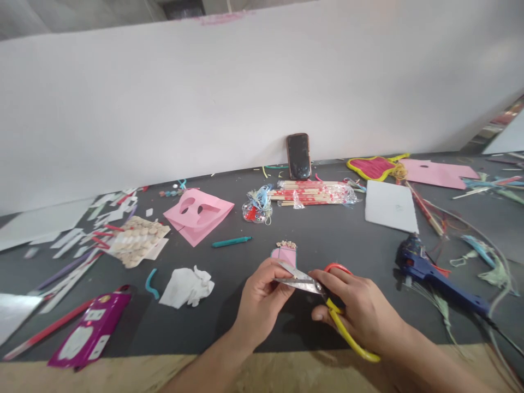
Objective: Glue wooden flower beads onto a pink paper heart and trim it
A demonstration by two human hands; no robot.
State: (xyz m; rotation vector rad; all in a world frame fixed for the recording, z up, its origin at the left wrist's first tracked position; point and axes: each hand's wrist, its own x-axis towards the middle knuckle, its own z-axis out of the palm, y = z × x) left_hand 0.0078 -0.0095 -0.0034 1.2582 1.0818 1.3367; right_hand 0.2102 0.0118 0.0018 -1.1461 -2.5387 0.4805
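Note:
My right hand (358,305) grips a pair of scissors (305,283) with yellow and red handles. Its blades point left, slightly apart, and reach the fingertips of my left hand (262,297). Those fingers are pinched together; whatever small thing may be between them is hidden by the blades and fingers. Just beyond the left fingertips lies a small pink piece (285,254) with green lines along its edges, partly covered by the hand. Small pale bits (285,244) sit in a row along its far end.
Around the hands lie a teal pen (231,242), crumpled white tissue (187,286), folded pink paper (200,215), bagged sticks (315,192) and a white card (390,206). A blue glue gun (442,278) with its cord is at right. A phone (298,156) leans against the white wall.

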